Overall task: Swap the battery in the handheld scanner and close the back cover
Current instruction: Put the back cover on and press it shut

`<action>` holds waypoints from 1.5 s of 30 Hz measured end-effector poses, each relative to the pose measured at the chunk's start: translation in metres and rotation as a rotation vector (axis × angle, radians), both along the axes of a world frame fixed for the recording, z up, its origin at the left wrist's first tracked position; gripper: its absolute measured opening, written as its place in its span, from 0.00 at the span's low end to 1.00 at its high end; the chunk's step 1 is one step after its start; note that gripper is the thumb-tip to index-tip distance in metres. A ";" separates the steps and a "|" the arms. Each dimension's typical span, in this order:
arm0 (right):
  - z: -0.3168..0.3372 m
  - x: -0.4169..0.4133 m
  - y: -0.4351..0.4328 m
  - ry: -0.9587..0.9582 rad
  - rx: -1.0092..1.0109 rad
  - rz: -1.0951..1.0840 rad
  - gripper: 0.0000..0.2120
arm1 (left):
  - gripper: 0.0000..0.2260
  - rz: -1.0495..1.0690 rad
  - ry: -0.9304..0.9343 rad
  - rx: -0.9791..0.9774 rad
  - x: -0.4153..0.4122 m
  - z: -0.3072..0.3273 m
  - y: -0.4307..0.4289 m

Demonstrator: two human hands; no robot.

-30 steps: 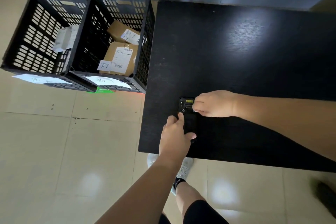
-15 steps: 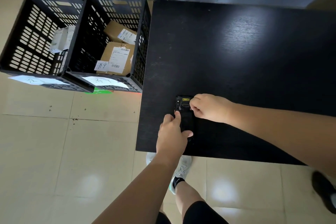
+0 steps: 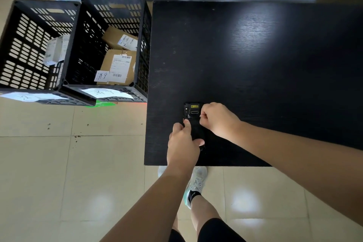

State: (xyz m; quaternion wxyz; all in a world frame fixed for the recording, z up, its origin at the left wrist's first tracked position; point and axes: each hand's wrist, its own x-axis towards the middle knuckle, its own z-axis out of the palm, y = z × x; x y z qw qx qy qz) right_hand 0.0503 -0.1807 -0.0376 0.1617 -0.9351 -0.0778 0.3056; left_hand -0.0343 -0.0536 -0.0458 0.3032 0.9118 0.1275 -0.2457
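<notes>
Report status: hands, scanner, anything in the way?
Left hand grips scanner's near end; right hand pinches at its right edge. Scanner lies back-up on the black table. Cover state unclear. Nothing else on the table nearby.

Dim-ish indoor light, glare patches on table & floor tiles — wide-angle edge warp

Your handheld scanner lies flat, back side up, near the table's front-left corner. Body black; yellow label at far end. Lower part is hidden.
</notes>
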 end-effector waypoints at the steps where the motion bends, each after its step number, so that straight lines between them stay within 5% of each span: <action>1: 0.000 0.000 0.001 0.005 -0.005 -0.009 0.09 | 0.34 0.004 -0.001 -0.001 0.000 0.000 0.000; 8: -0.004 -0.009 -0.003 -0.046 0.081 -0.110 0.06 | 0.34 0.000 -0.021 -0.013 -0.002 -0.004 0.002; 11: -0.011 -0.031 -0.006 -0.151 0.208 -0.410 0.15 | 0.34 -0.005 -0.021 -0.023 -0.001 -0.005 0.005; 16: -0.016 -0.064 0.009 -0.039 0.308 -0.777 0.22 | 0.33 -0.095 -0.033 -0.045 0.000 -0.001 0.015; 24: -0.017 -0.065 0.015 -0.028 0.301 -0.884 0.23 | 0.10 -0.495 -0.179 0.050 0.062 0.019 0.044; 32: -0.017 -0.070 0.014 -0.056 0.349 -0.908 0.18 | 0.09 -1.066 -0.195 0.235 0.108 0.018 0.042; 45: -0.016 -0.070 0.013 -0.030 0.359 -0.901 0.17 | 0.11 -1.366 -0.193 0.266 0.128 0.014 0.046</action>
